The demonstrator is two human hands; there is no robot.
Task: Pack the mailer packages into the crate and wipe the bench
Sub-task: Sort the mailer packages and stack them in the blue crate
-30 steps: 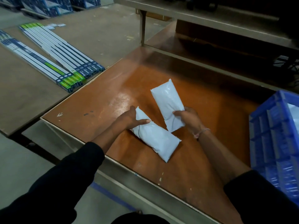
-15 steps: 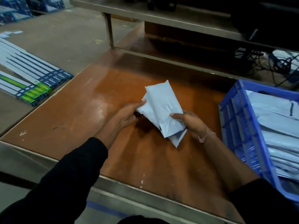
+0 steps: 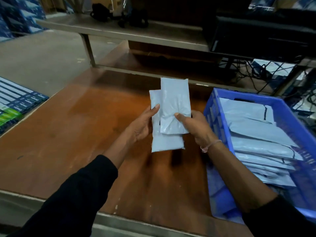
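White mailer packages (image 3: 172, 117), stacked with long axes pointing away, are clamped between left hand (image 3: 143, 124) and right hand (image 3: 193, 124); the crate (image 3: 220, 94) lies right, nearer the right hand.

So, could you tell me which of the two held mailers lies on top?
The upper mailer, pinched by the right hand, overlaps the lower mailer that the left hand holds.

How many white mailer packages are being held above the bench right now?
2: the front package is pinched by the right hand, and the back package is held by the left hand, overlapping it.
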